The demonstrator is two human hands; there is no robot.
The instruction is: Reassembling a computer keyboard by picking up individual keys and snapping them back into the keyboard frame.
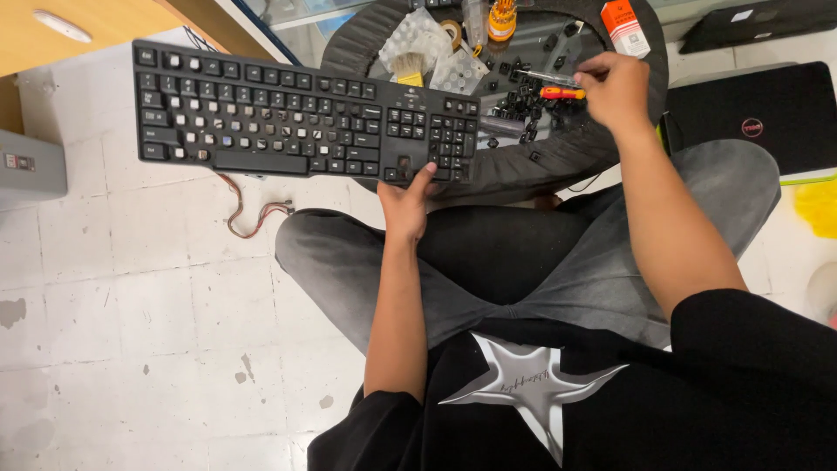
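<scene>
The left hand [406,206], at the centre of the frame, grips the near edge of a black keyboard [288,118] that spans the upper left and has many keycaps missing on its left half; the thumb rests on top by the number pad, the other fingers are hidden underneath. The keyboard's right end overlaps a round dark tray [558,157] at top centre, its left end juts over the white tiled floor [131,305], which lies open across the whole lower left beside the person's crossed knees. The right hand [615,87], upper right, has its fingers pinched on a small screwdriver with an orange-red handle [558,91], held over loose black keycaps [523,105] in the tray. At the tray's far rim stands a small white and orange box [624,26]; clear plastic blister sheets [418,39] and a short brush [408,68] lie at top centre. A closed black laptop [767,113] with a round red emblem sits at the right edge, near the tray.
</scene>
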